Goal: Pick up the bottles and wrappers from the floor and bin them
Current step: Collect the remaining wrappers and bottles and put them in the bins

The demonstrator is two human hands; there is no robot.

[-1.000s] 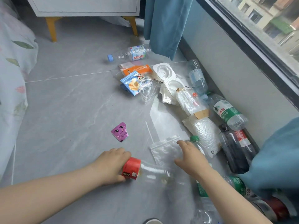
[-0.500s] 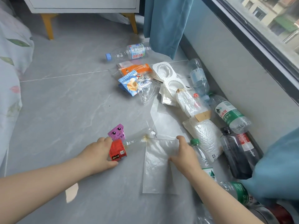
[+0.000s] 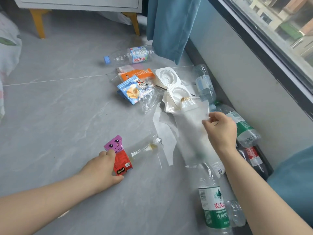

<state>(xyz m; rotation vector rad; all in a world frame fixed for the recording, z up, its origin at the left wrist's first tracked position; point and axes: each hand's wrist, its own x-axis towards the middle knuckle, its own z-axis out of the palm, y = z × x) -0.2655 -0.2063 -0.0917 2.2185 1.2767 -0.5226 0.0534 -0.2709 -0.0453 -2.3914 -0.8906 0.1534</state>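
My left hand (image 3: 101,168) grips a red-and-clear wrapper (image 3: 123,161) low on the floor, its thumb pressing a small purple wrapper (image 3: 113,143) beside it. My right hand (image 3: 220,129) pinches the top edge of a clear plastic bag (image 3: 191,126) and holds it raised above the litter. Along the wall lie a green-labelled bottle (image 3: 243,128) and a dark cola bottle (image 3: 254,158). Another green-labelled bottle (image 3: 214,206) lies near my right forearm. Farther off are a blue-capped bottle (image 3: 130,55), a clear bottle (image 3: 204,83), a blue snack wrapper (image 3: 131,91), an orange wrapper (image 3: 137,73) and white plastic trays (image 3: 169,78).
A teal curtain (image 3: 169,26) hangs by the window wall at the right. A cabinet on yellow legs (image 3: 38,22) stands at the back. Floral bedding (image 3: 6,53) edges the left side. Teal fabric (image 3: 294,180) is at the lower right. No bin is in view.
My right hand has lifted the clear plastic bag off the floor and carried it up and right. My left hand slid the red wrapper against the purple wrapper.
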